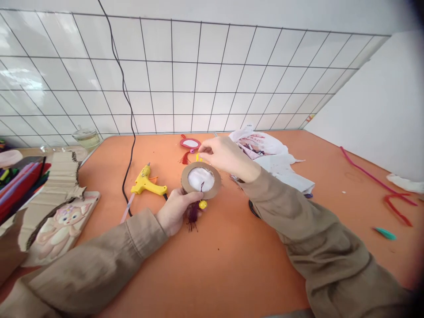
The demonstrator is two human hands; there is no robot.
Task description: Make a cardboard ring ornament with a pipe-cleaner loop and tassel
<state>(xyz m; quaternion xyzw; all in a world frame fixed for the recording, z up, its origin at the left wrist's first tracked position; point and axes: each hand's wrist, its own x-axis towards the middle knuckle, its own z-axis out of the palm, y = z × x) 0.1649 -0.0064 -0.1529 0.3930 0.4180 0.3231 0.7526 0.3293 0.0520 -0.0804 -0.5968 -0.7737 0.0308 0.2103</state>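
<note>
left fingers (193, 197): partly behind cardboard ring (217, 180) | cable (132, 119): top cut off

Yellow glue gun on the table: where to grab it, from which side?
I'd take the glue gun by its handle, from above and the right. It lies flat, handle pointing right, nozzle facing away. Wrap the grip below the orange trigger and stay off the nozzle, which may be hot.

Wrinkled, khaki-brown long sleeves (139, 236), with a stitched seam near one cuff.
</note>
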